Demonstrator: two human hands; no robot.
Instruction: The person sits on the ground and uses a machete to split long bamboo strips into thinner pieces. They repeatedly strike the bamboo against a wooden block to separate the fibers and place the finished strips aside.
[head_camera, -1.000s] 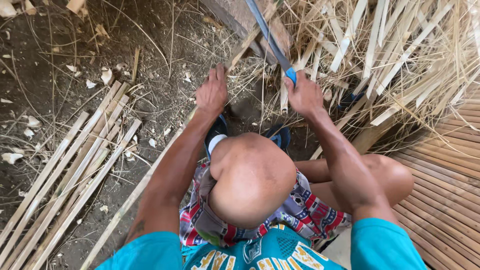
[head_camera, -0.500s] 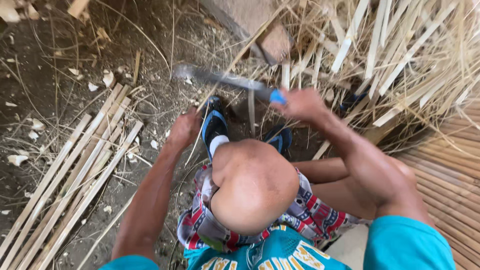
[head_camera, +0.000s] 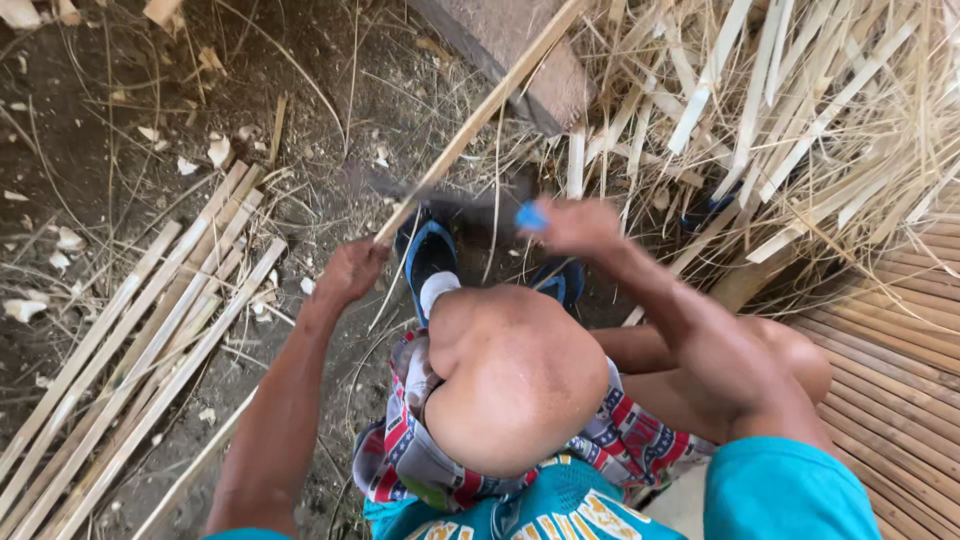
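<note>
Bamboo strip (head_camera: 480, 120): long, pale; long axis runs diagonally from the left hand (head_camera: 350, 272) up and away to the right. Left-hand fingers curled tight around its near end. Knife (head_camera: 455, 200): blurred blade crossing the strip just beyond the left hand; blue handle gripped in the closed right hand (head_camera: 575, 225).

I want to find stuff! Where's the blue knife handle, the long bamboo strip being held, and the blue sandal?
blue knife handle (head_camera: 531, 216), head view, handle end.
bamboo strip (head_camera: 480, 118), head view, mid-length.
blue sandal (head_camera: 430, 252), head view, strap.
</note>
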